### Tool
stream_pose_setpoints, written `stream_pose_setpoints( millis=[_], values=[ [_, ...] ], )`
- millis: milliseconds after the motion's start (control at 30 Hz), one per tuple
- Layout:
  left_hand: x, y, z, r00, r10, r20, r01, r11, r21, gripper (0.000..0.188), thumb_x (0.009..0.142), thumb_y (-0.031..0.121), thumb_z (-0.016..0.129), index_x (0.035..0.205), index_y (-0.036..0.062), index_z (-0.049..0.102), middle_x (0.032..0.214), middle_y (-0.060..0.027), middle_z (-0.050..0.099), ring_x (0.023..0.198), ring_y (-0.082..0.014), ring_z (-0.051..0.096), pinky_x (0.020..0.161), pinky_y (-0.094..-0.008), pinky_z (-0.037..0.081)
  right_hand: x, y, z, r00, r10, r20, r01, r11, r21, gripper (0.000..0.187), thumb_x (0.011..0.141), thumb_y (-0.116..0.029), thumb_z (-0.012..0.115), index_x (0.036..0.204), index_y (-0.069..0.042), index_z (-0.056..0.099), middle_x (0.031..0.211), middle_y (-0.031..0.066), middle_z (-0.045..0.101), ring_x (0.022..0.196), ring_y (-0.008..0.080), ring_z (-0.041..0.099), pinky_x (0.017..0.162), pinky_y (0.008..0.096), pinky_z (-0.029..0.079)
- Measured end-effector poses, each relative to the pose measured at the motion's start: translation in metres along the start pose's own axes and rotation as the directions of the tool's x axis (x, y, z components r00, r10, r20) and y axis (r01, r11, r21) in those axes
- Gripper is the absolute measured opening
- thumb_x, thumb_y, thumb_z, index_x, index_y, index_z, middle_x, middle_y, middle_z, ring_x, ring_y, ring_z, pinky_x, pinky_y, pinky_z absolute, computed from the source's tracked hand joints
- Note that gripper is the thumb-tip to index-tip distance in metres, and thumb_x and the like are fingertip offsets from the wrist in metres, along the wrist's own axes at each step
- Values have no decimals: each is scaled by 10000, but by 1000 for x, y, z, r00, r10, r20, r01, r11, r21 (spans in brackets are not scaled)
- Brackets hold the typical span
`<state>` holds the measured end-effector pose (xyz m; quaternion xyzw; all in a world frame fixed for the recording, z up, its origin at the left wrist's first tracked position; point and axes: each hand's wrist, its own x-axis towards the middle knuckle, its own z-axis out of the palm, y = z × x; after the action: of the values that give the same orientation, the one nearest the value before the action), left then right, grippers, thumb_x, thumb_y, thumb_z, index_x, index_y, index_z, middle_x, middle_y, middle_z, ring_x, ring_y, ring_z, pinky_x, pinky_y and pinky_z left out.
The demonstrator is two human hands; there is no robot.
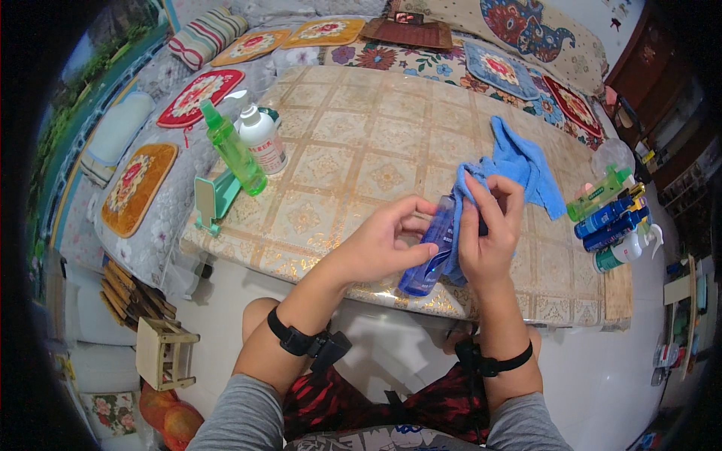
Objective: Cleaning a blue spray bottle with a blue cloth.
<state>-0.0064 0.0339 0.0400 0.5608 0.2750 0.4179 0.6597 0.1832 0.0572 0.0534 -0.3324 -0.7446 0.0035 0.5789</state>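
Note:
Near the table's front edge, a blue translucent bottle [423,275] leans between my two hands. The fingers and thumb of my left hand [391,237] curl around its body from the left. My right hand [490,233] pinches a blue cloth [519,159] and presses a fold of it against the bottle's right side. The rest of the cloth spreads over the tabletop beyond my right hand. Part of the bottle's upper end is covered by the cloth and fingers.
A green spray bottle [233,154], a white pump bottle [261,137] and a green phone stand [216,197] stand at the table's left. Several bottles, among them a white-and-green spray bottle [623,249], line the right edge. A wooden stool [162,352] is at lower left.

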Motion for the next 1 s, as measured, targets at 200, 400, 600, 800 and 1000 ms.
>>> stream_pose_setpoints(
  millis=[200, 400, 600, 800, 1000],
  values=[
    [-1, 5, 5, 999, -35, -4, 35, 999, 15, 512, 908, -34, 692, 1362, 9, 460, 1210, -138, 655, 1064, -144, 657, 862, -271, 590, 5, 4, -5, 999, 34, -2, -34, 999, -22, 333, 851, 89, 628, 1161, -4, 709, 1062, 149, 519, 889, 241, 558, 784, 324, 480],
    [0, 5, 6, 1000, -24, 8, 23, 999, 24, 538, 911, -9, 706, 1388, -13, 459, 1207, -139, 657, 1073, -151, 656, 875, -275, 588, -2, 10, 3, 968, 229, -105, -206, 960, 192, 324, 870, 53, 645, 1193, 38, 612, 1095, 169, 566, 960, 263, 599, 853, 335, 493],
    [-1, 3, 5, 999, -29, -15, 29, 998, 51, 532, 913, 3, 709, 1386, -12, 466, 1192, -133, 662, 1082, -154, 652, 885, -276, 586, 1, 10, 3, 976, 204, -78, -194, 973, 122, 261, 870, 40, 654, 1125, 30, 596, 1074, 171, 606, 970, 285, 618, 867, 362, 503],
    [0, 2, 6, 1000, -6, -20, 7, 999, 34, 533, 909, -4, 711, 1383, -8, 469, 1189, -129, 664, 1079, -151, 653, 883, -275, 587, 6, 4, -1, 989, 134, -67, -134, 991, 7, 203, 840, 47, 665, 1036, 19, 619, 1003, 173, 623, 929, 323, 618, 836, 381, 499],
    [0, 1, 7, 1000, 4, -31, -3, 1000, 8, 529, 909, -9, 707, 1382, -11, 468, 1175, -128, 670, 1077, -153, 655, 883, -274, 587, 6, 4, -2, 989, 135, -63, -135, 991, 14, 187, 843, 41, 666, 1021, 16, 615, 998, 177, 614, 925, 318, 615, 828, 384, 497]
  ],
)
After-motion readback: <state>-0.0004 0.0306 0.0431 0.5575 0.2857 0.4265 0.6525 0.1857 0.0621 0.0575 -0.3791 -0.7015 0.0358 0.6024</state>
